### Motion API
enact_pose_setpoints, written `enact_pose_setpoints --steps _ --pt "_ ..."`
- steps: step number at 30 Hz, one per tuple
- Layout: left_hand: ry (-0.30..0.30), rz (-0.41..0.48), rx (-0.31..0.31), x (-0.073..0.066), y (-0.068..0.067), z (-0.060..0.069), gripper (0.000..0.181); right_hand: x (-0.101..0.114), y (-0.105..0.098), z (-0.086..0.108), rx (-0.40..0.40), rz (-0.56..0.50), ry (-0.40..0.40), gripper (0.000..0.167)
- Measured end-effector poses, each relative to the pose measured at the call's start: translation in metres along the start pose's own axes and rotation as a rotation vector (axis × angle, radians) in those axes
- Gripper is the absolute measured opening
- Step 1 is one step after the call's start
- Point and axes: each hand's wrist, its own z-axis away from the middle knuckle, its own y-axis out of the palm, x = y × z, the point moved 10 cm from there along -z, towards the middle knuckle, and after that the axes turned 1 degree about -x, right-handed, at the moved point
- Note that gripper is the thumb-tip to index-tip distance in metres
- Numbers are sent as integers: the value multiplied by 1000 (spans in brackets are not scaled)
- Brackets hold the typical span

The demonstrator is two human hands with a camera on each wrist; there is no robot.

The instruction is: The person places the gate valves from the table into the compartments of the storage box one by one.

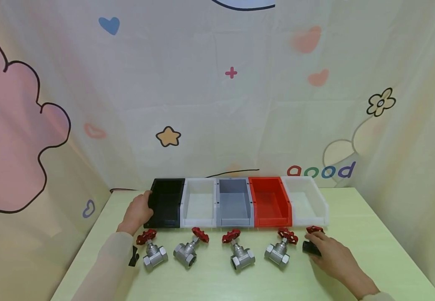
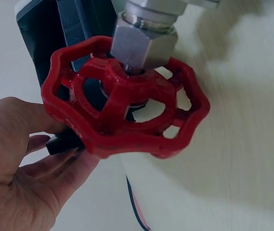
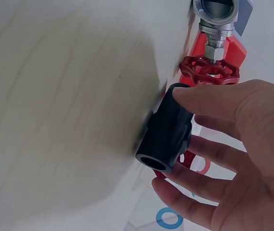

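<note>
At the left end of a row of bins, my left hand (image 1: 137,212) pinches the side wall of the black bin (image 1: 166,222) between thumb and fingers. The left wrist view has a red handwheel (image 2: 122,137) in front, partly covering that grip. My right hand (image 1: 334,255) holds a black valve (image 3: 163,132) with a red handwheel (image 1: 314,229) at the table's right side. Its thumb lies on the black body and the fingers curl beneath. Several silver valves with red handwheels lie between the hands, the leftmost silver valve (image 1: 155,256) close to my left wrist.
Right of the black bin stand a white bin (image 1: 198,222), a grey bin (image 1: 234,221), a red bin (image 1: 272,221) and another white bin (image 1: 309,221), side by side. A patterned curtain (image 1: 217,104) hangs behind the pale table (image 1: 210,286).
</note>
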Motion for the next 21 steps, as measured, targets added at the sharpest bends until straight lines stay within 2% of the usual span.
enact_pose_setpoints --steps 9,21 --pt "-3 1 0 -2 -2 2 65 1 9 -3 21 5 -3 47" --pt "-9 14 5 0 -2 1 66 3 9 -7 -24 9 -38 44"
